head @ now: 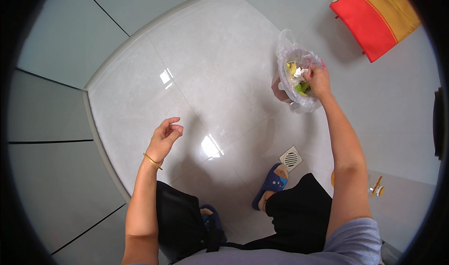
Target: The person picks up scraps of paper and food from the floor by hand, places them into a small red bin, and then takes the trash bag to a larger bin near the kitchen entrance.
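Note:
My right hand (318, 81) reaches over a trash bin (280, 91) lined with a clear plastic bag (285, 45), its fingertips pinching a crumpled white tissue (300, 73). Beneath the hand, inside the bag, lie a yellow scrap that looks like peel (291, 68) and a green leafy scrap (302, 88). My left hand (165, 138) hangs above the tiled floor with fingers curled and apart, holding nothing. A gold bangle (153, 161) circles that wrist.
A red and yellow fabric item (372, 22) hangs at the upper right. A square floor drain (290, 158) lies beside my blue slipper (272, 184). Grey cabinet fronts (52, 107) line the left. A bottle with a yellow cap (379, 190) stands at the right.

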A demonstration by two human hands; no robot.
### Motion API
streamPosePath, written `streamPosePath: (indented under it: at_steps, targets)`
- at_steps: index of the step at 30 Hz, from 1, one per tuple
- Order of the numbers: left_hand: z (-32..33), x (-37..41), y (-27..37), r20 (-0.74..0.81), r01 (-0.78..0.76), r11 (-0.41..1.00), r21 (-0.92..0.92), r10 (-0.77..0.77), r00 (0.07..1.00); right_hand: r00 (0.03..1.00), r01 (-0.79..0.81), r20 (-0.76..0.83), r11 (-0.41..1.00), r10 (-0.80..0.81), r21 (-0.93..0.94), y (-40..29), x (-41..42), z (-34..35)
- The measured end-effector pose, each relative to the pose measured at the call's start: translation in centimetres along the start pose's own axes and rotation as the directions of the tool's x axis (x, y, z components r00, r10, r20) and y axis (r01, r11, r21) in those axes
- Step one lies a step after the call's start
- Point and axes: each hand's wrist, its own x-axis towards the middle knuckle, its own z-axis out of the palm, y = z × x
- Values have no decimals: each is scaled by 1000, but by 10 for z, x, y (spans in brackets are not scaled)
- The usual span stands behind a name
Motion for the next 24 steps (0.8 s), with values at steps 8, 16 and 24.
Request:
streamPosePath:
  at_steps: [8,16,24]
  targets:
    - [-1,-8,5,-10,-28,999,19,28,1000,753,532,-408,842,-516,-83,-43,-18,2]
    - [0,-35,19,-22,-116,991,74,118,993,854,384,309,908,-419,168,-75,-75,188]
    - [-27,-85,23,-167,-57,998,22,60,984,831,300,487,954,-269,14,-100,-75,213]
